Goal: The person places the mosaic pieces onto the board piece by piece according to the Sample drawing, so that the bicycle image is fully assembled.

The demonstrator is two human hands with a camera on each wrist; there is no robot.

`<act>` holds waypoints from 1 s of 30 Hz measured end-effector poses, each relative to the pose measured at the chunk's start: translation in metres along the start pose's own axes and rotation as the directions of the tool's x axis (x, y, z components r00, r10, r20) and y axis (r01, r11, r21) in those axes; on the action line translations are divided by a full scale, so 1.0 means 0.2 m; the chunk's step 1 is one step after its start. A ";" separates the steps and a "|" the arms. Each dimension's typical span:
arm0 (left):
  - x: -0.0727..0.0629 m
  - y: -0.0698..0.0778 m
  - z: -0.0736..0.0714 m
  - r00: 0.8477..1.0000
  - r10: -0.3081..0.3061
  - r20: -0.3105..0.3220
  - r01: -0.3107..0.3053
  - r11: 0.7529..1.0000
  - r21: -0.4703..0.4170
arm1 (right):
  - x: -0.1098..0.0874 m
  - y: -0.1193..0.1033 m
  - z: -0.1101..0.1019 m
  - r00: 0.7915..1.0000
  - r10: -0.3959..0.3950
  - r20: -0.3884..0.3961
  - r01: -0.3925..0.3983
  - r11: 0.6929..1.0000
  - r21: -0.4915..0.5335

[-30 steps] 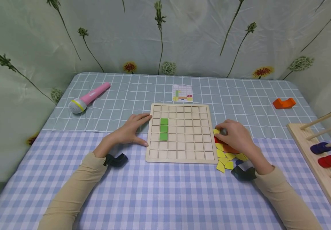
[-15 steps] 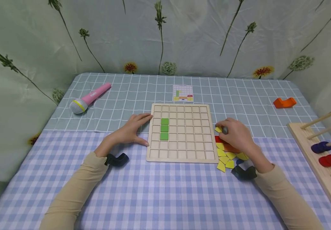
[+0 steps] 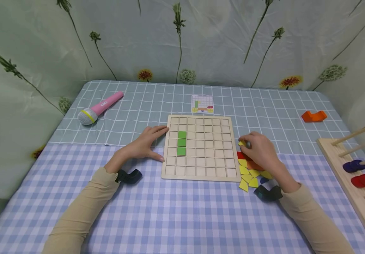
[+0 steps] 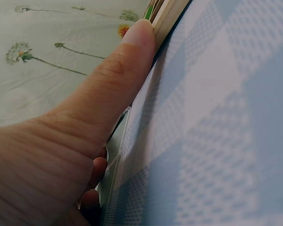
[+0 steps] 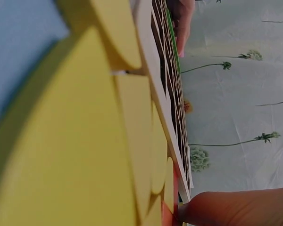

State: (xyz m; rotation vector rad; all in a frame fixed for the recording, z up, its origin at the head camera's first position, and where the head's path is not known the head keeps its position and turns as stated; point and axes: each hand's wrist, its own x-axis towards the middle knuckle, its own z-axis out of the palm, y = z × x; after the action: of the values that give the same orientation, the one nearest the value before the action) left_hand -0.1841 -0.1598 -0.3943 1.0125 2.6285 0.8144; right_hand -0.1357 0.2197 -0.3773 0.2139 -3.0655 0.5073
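A square wooden grid board [image 3: 207,155] lies mid-table, with three green squares [image 3: 181,143] in a column on its left part. My left hand [image 3: 141,144] rests against the board's left edge, thumb and fingers spread along it; the left wrist view shows the thumb [image 4: 118,70] at the rim. Beside the board's right edge, my right hand [image 3: 260,150] pinches a small yellow piece [image 3: 241,143] between thumb and fingers. Just below that hand lie a red piece [image 3: 240,155], an orange piece [image 3: 254,165] and several yellow pieces [image 3: 246,178], which loom large in the right wrist view.
A small printed pattern card [image 3: 202,104] lies behind the board. At the back left is a pink toy microphone [image 3: 101,107]; at the right stand an orange block [image 3: 314,116] and a wooden peg rack [image 3: 344,180] with rings. A blue piece [image 3: 263,180] lies near the right wrist.
My right hand has drawn the yellow piece slightly away from the red piece and turned it a little between the fingertips. The left hand stays at the board's edge.
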 end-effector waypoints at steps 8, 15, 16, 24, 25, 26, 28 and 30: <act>-0.01 0.00 0.00 1.000 -0.004 0.005 0.004 1.000 -0.001 | -0.01 -0.01 -0.01 0.999 -0.029 -0.022 0.029 1.000 0.007; 0.00 0.00 0.00 1.000 -0.007 0.001 0.007 1.000 0.000 | -0.02 -0.04 -0.04 0.997 -0.058 -0.041 0.059 0.998 0.013; 0.00 0.00 0.00 1.000 -0.009 0.000 0.009 1.000 0.002 | -0.02 -0.05 -0.04 0.997 -0.069 -0.047 0.070 0.997 0.015; 0.00 0.00 0.01 1.000 -0.011 0.004 0.011 1.000 0.004 | -0.01 -0.13 -0.04 0.985 -0.157 -0.070 0.159 0.987 0.024; 0.00 0.00 0.01 1.000 -0.014 0.004 0.014 1.000 0.003 | 0.00 -0.14 -0.04 0.984 -0.164 -0.070 0.166 0.986 0.023; 0.00 0.00 0.00 1.000 -0.013 0.002 0.013 1.000 0.004 | 0.00 -0.14 -0.04 0.983 -0.169 -0.067 0.171 0.985 0.025; 0.00 0.00 0.00 1.000 -0.014 0.000 0.014 1.000 0.004 | 0.01 -0.16 -0.04 0.982 -0.177 -0.060 0.179 0.983 0.031; 0.00 0.01 0.00 1.000 -0.015 -0.001 0.015 1.000 0.003 | 0.03 -0.19 -0.03 0.982 -0.181 -0.058 0.184 0.982 0.037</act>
State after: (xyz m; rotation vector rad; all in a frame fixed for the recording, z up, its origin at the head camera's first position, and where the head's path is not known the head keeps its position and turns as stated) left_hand -0.1840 -0.1586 -0.3937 0.9914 2.6359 0.8081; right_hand -0.1355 0.1864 -0.3587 0.4692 -2.9452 0.5578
